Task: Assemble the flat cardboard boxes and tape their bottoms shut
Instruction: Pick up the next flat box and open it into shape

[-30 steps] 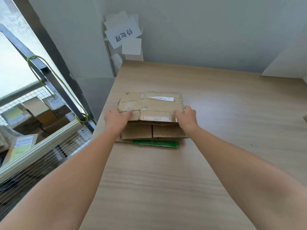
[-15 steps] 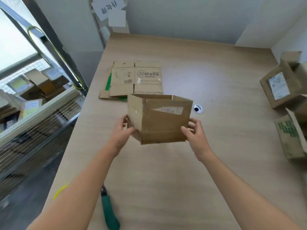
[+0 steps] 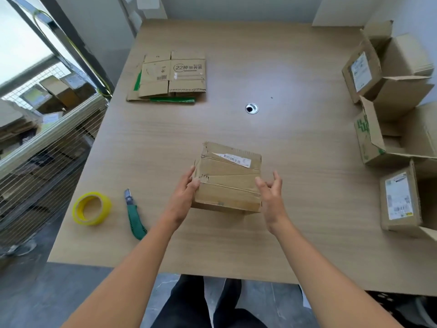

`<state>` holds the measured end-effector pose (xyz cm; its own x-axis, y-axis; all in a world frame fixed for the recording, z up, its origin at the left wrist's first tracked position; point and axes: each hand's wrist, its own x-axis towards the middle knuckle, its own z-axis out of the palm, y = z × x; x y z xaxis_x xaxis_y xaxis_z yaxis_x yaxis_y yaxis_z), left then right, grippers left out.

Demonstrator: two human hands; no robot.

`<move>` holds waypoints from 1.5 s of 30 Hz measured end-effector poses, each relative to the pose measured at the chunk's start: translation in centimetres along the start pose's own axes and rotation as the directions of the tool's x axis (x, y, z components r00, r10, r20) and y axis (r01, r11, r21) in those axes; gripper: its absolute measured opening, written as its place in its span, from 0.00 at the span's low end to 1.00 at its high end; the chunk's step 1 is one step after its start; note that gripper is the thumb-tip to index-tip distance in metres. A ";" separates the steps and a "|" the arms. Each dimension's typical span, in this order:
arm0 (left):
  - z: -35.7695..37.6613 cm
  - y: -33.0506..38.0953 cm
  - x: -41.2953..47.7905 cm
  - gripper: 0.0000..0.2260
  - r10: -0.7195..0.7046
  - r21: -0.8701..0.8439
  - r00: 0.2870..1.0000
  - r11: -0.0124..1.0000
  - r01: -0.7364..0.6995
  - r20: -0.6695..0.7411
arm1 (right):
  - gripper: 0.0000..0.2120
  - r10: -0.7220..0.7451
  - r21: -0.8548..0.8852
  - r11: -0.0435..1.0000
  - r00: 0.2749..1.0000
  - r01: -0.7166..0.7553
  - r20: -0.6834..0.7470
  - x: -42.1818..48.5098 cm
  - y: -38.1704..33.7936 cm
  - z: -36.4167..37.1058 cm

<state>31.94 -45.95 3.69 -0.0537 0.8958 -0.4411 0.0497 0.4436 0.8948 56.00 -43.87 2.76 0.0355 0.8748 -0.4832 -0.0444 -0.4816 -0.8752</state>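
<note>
While the brown cardboard box (image 3: 228, 178) sits on the pale wooden bench (image 3: 283, 143) | left hand (image 3: 186, 188) fingers spread, pressing its left side | right hand (image 3: 272, 188) spread, just beside its right edge, contact unclear | yellow tape roll (image 3: 91, 208), green utility knife (image 3: 134, 215) left | flat brown cardboard stack (image 3: 172, 76) far left

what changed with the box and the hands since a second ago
The top flat box left the stack, was opened into shape and now sits near the table's front edge as the cardboard box. The left hand still touches its side; the right hand has let go, fingers spread. The remaining stack stays put.
</note>
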 end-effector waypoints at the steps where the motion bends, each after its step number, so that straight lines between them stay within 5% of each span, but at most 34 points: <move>1: 0.1 -0.1 -0.2 0.27 0.002 0.000 1.000 1.000 -0.002 0.014 | 0.44 0.028 0.044 0.999 1.000 -0.028 0.004 0.0 0.0 -0.4; 5: -0.1 -0.1 -0.9 0.29 0.063 -0.008 0.997 0.998 -0.063 0.052 | 0.40 -0.006 0.005 1.000 0.998 0.005 0.067 -0.4 -0.9 -1.2; 10: -0.4 0.7 -1.7 0.24 0.167 -0.130 0.985 0.977 -0.171 -0.037 | 0.17 -0.285 -0.163 0.937 0.947 0.308 0.147 -1.3 -1.4 -0.9; 13: -0.5 0.3 -2.2 0.24 0.200 0.025 0.980 0.979 -0.200 -0.018 | 0.15 -0.348 -0.229 0.890 0.912 0.394 0.219 -1.9 0.5 -0.3; 17: -1.1 -2.6 -2.1 0.10 0.154 0.247 0.978 0.962 -0.115 -0.142 | 0.07 -0.333 -0.272 0.901 0.940 0.339 0.069 -2.3 2.5 0.9; 19: -1.4 -3.3 -1.9 0.16 0.185 0.298 0.951 0.948 -0.107 -0.249 | 0.17 -0.325 -0.282 0.906 0.946 0.315 0.013 -2.3 3.2 1.4; 22: -1.8 -2.6 -0.8 0.38 0.253 0.364 0.949 0.915 -0.172 -0.189 | 0.35 -0.301 -0.358 0.884 0.952 0.299 0.053 -1.7 3.6 1.6; 25: -2.5 -1.6 0.9 0.31 0.368 0.454 0.930 0.828 -0.330 0.004 | 0.37 -0.253 -0.406 0.870 0.960 0.279 0.117 -1.1 3.5 1.9; 27: -2.6 -1.8 0.9 0.14 0.347 0.372 0.936 0.863 -0.342 0.056 | 0.32 -0.202 -0.406 0.879 0.967 0.249 0.154 -0.8 3.5 2.1; 29: -2.4 -2.8 0.4 0.08 0.310 0.270 0.951 0.915 -0.300 0.004 | 0.27 -0.195 -0.408 0.878 0.965 0.252 0.176 -1.0 3.6 2.1; 32: -1.8 -3.8 -0.1 0.17 0.181 0.001 0.972 0.983 -0.183 -0.151 | 0.24 -0.225 -0.326 0.905 0.957 0.274 0.182 -1.5 4.1 2.0; 36: -1.2 -4.1 -0.1 0.27 -0.143 -0.297 0.980 0.950 0.098 -0.135 | 0.23 -0.204 -0.188 0.955 0.967 0.231 0.153 -2.5 4.5 2.4; 41: -1.1 -5.3 0.2 0.26 -0.134 -0.256 0.984 0.961 0.101 -0.117 | 0.18 -0.187 -0.094 0.978 0.982 0.188 0.021 -2.6 4.8 3.3; 45: -1.0 -6.5 -0.6 0.27 -0.114 0.019 0.988 0.993 0.116 -0.106 | 0.23 -0.213 -0.466 0.851 0.971 0.240 0.111 -2.6 6.8 2.3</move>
<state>30.64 -49.44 -1.82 -0.1647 0.8316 -0.5303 0.0623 0.5454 0.8359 53.34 -49.29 -1.87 -0.0665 0.9577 -0.2799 0.4363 -0.2244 -0.8714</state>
